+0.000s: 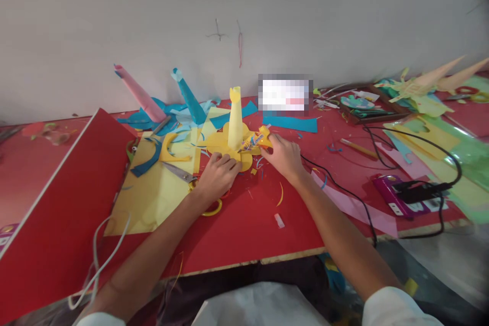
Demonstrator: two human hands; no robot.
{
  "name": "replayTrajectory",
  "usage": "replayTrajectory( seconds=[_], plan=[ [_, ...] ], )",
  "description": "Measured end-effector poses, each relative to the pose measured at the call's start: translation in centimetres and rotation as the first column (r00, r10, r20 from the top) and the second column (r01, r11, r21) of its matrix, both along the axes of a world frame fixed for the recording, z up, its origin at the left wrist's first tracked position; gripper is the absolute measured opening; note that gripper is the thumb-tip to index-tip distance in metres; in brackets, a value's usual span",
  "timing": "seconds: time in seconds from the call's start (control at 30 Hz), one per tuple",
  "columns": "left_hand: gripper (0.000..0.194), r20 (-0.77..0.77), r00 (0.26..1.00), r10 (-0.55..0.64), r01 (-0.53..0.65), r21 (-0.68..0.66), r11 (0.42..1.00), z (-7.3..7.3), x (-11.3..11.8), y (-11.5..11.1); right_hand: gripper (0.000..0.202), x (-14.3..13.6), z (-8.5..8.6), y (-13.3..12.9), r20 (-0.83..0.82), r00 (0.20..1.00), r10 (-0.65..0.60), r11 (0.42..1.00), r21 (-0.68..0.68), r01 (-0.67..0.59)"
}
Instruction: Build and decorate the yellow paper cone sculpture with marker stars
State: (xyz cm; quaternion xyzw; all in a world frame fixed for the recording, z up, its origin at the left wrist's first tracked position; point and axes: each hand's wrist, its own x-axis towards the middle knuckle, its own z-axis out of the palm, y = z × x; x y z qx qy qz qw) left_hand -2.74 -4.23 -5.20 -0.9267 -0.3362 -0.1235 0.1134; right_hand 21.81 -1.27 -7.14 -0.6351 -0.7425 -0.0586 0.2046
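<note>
A pale yellow paper cone (pixel 236 122) stands upright on a yellow flower-shaped paper base (pixel 216 141) on the red table. My left hand (pixel 218 175) is at the near edge of this base, fingers curled closed on it. To the right of the cone, my right hand (pixel 284 157) pinches a curled orange-yellow paper piece (pixel 263 134). Small coloured paper strips (pixel 250 141) lie on the base beside that piece. Scissors with yellow handles (pixel 211 209) are partly hidden under my left hand and wrist.
A pink cone (pixel 141 94) and a blue cone (pixel 191 99) stand at the back left. A raised red panel (pixel 64 214) is on the left. Blue paper strip (pixel 290 123), a purple box (pixel 401 197), black cable (pixel 344 188) and a tray (pixel 370 117) lie rightward.
</note>
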Motion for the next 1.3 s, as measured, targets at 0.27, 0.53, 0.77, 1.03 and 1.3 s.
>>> replayTrajectory(
  seconds=[0.27, 0.53, 0.77, 1.03, 1.3],
  plan=[
    [0.028, 0.131, 0.986, 0.103, -0.088, -0.114, 0.99, -0.6, -0.2, -0.1, 0.025, 0.0, 0.0, 0.1, 0.007, 1.0, -0.015, 0.999, -0.047, 0.015],
    [0.028, 0.056, 0.988, 0.145, -0.141, -0.07, 0.987, -1.1, -0.2, 0.1, 0.026, 0.0, -0.1, 0.1, -0.008, 1.0, -0.009, 1.0, -0.023, 0.008],
    [0.029, 0.072, 0.987, 0.147, -0.142, -0.074, 0.987, -1.1, -0.2, 0.1, 0.021, -0.4, 0.0, 0.0, -0.011, 1.0, 0.021, 1.0, -0.016, -0.021],
    [0.03, 0.035, 0.987, 0.156, -0.151, -0.113, 0.982, -1.0, -0.2, 0.0, 0.018, -0.2, 0.2, -0.3, 0.021, 1.0, 0.016, 1.0, -0.002, -0.016],
    [0.03, 0.037, 0.987, 0.155, -0.15, -0.121, 0.981, -0.9, -0.2, 0.0, 0.019, -0.2, 0.6, -0.2, 0.033, 0.999, 0.01, 0.999, -0.034, -0.009]
  ],
)
